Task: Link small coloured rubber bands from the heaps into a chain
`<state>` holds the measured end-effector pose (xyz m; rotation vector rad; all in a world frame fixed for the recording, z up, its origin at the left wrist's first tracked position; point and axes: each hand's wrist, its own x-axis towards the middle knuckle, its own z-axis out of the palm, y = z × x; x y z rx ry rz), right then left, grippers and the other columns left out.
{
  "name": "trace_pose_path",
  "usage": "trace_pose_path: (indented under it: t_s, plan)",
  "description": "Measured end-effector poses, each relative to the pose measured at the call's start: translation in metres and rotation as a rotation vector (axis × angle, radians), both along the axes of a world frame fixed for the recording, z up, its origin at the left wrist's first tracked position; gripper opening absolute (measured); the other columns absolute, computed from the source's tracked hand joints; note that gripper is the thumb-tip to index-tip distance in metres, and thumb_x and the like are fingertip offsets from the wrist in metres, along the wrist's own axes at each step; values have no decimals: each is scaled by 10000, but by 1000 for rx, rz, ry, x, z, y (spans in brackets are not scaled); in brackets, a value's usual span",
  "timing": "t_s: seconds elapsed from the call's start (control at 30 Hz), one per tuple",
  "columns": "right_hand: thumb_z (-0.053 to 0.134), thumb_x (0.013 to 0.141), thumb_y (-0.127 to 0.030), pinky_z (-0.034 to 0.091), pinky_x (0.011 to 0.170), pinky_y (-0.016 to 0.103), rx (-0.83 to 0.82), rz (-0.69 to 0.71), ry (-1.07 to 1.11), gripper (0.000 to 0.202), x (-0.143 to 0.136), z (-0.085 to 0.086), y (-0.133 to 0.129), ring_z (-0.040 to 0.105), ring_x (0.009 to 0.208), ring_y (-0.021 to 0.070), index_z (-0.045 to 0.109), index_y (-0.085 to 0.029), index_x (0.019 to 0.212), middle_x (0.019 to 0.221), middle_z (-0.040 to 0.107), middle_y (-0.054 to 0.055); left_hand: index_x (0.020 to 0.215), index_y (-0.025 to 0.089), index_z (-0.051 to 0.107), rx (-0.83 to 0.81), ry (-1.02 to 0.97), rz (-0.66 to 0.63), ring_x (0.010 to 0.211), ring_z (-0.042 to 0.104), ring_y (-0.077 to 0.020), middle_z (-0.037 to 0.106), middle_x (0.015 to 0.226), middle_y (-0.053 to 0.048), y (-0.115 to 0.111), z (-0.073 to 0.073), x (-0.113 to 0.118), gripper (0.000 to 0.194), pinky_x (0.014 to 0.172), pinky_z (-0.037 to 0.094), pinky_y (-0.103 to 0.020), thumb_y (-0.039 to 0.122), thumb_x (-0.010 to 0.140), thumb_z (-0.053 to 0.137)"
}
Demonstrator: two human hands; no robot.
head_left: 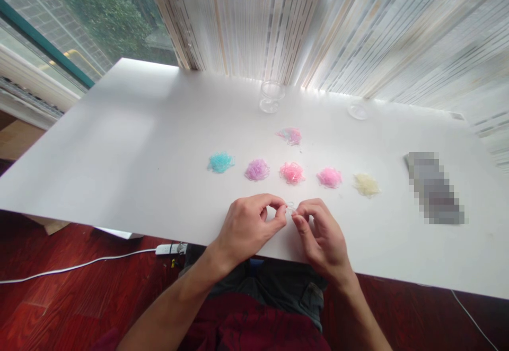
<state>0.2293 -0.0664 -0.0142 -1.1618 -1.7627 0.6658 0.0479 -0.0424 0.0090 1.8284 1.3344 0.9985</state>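
My left hand (254, 218) and my right hand (320, 229) meet fingertip to fingertip above the table's near edge. Between their pinched thumbs and forefingers are pale, clear rubber bands (290, 205); how many there are is too small to tell. Just beyond lies a row of small rubber-band piles: a turquoise pile (221, 162), a purple pile (257, 169), a coral pile (292, 173), a pink pile (330, 177) and a pale yellow pile (366, 185). Behind the row is a mixed-colour pile (291, 135).
A clear round container (271, 96) stands near the back of the white table (151, 123), with a clear lid (359, 111) to its right. A blurred-out flat object (435, 189) lies at right. Striped curtains (254, 22) hang behind. A power strip (170, 249) is below the front edge.
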Motion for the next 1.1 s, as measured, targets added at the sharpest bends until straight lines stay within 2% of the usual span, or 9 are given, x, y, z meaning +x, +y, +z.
trace_pose_path:
  t_s: [0.13,0.27,0.33,0.47,0.63,0.77,0.83,0.97,1.1]
  plan:
    - [553,1009,-135,475,743,273,-53,25,18,109,0,0,-1,557,835,155,570,-233,968,910,575,16,852,178,734,160,58,32,511,473,-73,726,721,37,1,-7,-4,87,570,409,-211,156,900,664]
    - [549,1019,-156,464,748,281,-106,40,60,96,0,0,-1,550,844,158,569,-236,970,920,568,17,857,170,727,280,112,36,527,489,-80,738,746,16,0,-6,-5,105,587,413,-221,144,912,642]
    - [565,1016,-166,460,749,286,-116,27,82,86,-1,0,-2,547,845,160,576,-238,969,920,570,16,842,172,733,225,72,27,513,472,-76,728,719,20,-1,-3,-3,103,567,407,-216,143,893,649]
    - [600,1006,-189,459,751,301,-121,5,145,64,0,1,-1,547,848,169,602,-241,969,916,580,18,830,173,754,-31,-80,-14,471,407,-63,666,628,36,-4,3,0,102,490,370,-194,170,863,658]
    - [592,1011,-199,476,760,319,-123,10,213,63,-1,2,-1,574,882,181,632,-247,1001,943,616,32,935,168,781,-170,-165,-64,464,366,-64,590,565,47,-6,5,0,132,451,334,-187,239,866,695]
    - [603,1005,-206,483,751,320,-124,24,219,59,0,3,0,590,875,180,644,-246,991,940,635,31,1128,192,777,-263,-247,-96,506,404,-68,740,765,-8,-4,3,-2,298,466,375,-184,339,870,761]
    - [604,1004,-211,485,751,320,-130,23,225,61,0,3,0,596,877,179,652,-246,992,942,643,33,1102,213,795,-286,-279,-110,529,434,-72,772,832,-21,-2,2,-3,262,485,398,-184,351,883,757]
    - [608,1003,-231,486,735,308,-145,6,260,59,1,3,0,588,851,173,663,-247,988,927,644,28,916,217,826,-249,-279,-95,540,470,-80,718,684,6,0,2,-2,128,501,402,-180,314,888,749]
    - [619,999,-264,488,704,290,-185,-14,282,75,1,4,-1,587,797,158,671,-243,949,885,651,16,901,202,795,-183,-255,-95,536,485,-77,713,710,9,0,3,2,97,494,414,-173,264,884,723]
